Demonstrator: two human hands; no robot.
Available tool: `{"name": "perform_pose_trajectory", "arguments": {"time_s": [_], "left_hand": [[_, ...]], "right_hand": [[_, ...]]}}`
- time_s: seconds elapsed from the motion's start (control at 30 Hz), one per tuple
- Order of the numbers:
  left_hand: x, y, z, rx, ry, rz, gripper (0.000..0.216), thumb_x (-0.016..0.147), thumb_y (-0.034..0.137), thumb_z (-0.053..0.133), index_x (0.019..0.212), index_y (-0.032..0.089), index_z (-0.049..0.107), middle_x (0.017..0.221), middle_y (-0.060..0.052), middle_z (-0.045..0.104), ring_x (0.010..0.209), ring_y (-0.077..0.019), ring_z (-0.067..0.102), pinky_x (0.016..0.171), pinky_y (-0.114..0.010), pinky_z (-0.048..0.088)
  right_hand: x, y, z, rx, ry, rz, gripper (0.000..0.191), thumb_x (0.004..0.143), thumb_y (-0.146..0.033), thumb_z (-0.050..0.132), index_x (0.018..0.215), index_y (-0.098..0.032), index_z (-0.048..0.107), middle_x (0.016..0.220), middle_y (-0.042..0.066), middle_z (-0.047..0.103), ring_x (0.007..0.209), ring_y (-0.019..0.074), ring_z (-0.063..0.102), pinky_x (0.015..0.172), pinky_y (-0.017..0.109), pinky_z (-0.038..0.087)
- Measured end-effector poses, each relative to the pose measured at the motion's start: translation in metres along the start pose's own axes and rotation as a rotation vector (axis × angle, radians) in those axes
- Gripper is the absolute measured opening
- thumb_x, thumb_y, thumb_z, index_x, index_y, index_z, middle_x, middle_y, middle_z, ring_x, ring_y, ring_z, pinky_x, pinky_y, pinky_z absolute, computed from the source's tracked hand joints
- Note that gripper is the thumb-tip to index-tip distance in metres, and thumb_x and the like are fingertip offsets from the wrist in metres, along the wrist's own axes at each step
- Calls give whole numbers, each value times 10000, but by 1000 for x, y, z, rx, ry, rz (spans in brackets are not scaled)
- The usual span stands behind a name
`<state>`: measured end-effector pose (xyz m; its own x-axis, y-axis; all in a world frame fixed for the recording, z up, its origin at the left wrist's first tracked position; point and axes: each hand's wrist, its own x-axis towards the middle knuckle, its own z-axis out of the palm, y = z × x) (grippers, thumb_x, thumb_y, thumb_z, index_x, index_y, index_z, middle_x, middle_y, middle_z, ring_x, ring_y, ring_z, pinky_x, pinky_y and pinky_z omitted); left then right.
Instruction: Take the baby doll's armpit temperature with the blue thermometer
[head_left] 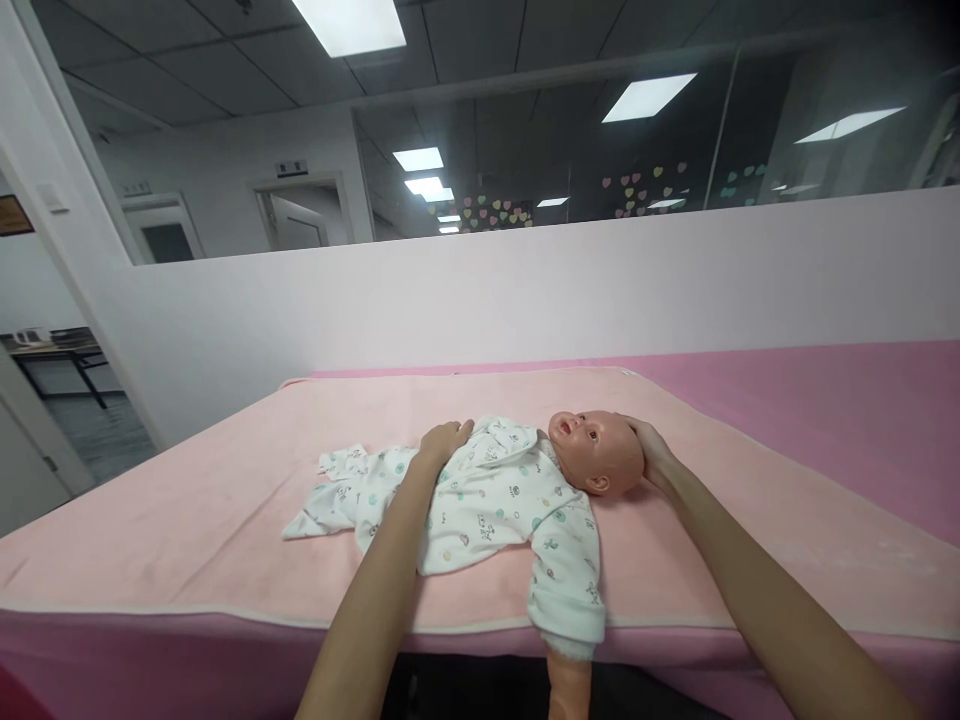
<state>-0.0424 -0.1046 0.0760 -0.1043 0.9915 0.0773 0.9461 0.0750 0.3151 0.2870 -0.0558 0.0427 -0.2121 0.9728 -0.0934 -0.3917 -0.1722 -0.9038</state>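
A baby doll (592, 450) in a white printed romper (487, 495) lies on its back on a light pink blanket (225, 500), head to the right. My left hand (444, 440) rests flat on the doll's chest, fingers spread. My right hand (651, 450) cups the back of the doll's head from the right. One sleeved arm of the doll (566, 600) hangs over the near edge of the bed.
The blanket covers a bed with a darker pink sheet (825, 400). A white partition wall (525, 290) with glass above runs behind it. At the left, a doorway opens onto a room with a dark table (60, 355).
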Motion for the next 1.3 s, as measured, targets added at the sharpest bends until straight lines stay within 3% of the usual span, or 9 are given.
{"name": "perform_pose_trajectory", "arguments": {"time_s": [0.27,0.57,0.87,1.13,1.3], "left_hand": [[0,1,0,4,-3,4,605,799,565,132,902,183,590,1024,-118,624,935,-268,566,760,-351,421],[-1,2,-1,2,2,-9,590,801,548,146,908,175,591,1033,-130,622,942,-271,568,766,-347,421],[0,0,0,-22,-11,-12,599,792,570,145,919,189,589,1037,-115,623,929,-269,568,758,-350,422],[3,-1,0,-59,-21,-20,603,784,580,165,951,183,588,1058,-117,618,968,-280,555,772,-348,416],[7,-5,3,-128,-20,-25,571,780,582,216,931,184,597,1048,-111,624,963,-271,559,782,-336,415]], "right_hand": [[-12,9,9,-6,-184,147,263,754,-336,500,904,-173,642,801,89,693,810,261,636,703,392,511],[-3,-2,-2,18,-26,-39,242,765,-318,450,823,-188,645,753,74,692,795,247,639,727,364,516],[-14,6,13,-27,-160,156,266,756,-338,497,882,-155,643,790,108,689,776,257,638,692,401,509],[-7,-2,1,-15,-48,-5,255,775,-341,468,843,-166,641,728,68,689,753,238,640,701,342,517],[-5,0,6,-21,-93,51,268,776,-332,468,871,-158,648,764,76,693,768,238,641,703,340,516]]}}
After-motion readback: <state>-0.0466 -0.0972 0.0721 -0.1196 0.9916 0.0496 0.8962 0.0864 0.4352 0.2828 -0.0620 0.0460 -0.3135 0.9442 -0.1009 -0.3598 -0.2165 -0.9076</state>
